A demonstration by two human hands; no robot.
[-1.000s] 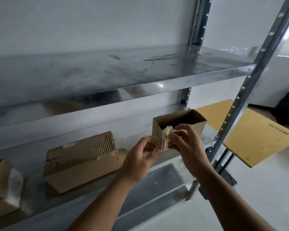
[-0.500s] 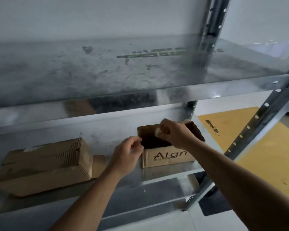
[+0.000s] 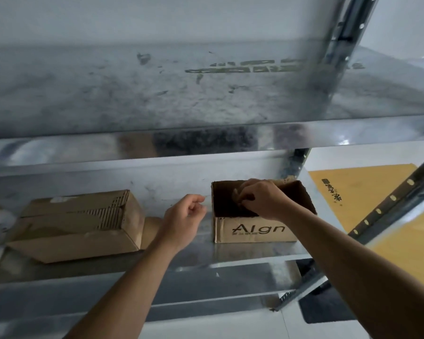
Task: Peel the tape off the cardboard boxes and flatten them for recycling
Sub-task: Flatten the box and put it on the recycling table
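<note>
On the middle shelf (image 3: 242, 253) of a galvanised steel rack, toward its right end, stands the open box (image 3: 255, 230). It is small, brown and upright, its top open onto a dark inside, with "Algn" printed in black on the front face above a line of smaller characters too fine to read. Its back edge looks ragged.

The right hand (image 3: 263, 199) reaches over the opening, its grip closed in a pinch on a pale scrap of tape (image 3: 237, 193) just above the box's interior. The left hand (image 3: 184, 217) hangs just beside the box's left wall without touching it, grip loose, fingers lightly curled and holding nothing I can make out.

Well to the left on the same shelf lies a longer closed box (image 3: 78, 226), part of its top skin torn away so the corrugation shows. At the far left edge sits something white, too blurred to name.

Above, the upper shelf (image 3: 157, 94) is dull, scuffed metal with dark smears. A lower shelf (image 3: 206, 280) shows beneath. A perforated upright (image 3: 389, 199) slants across the right side, and beyond it lies a yellow board (image 3: 367, 189) with dark characters near one edge. A pale wall (image 3: 157, 18) backs the rack.
</note>
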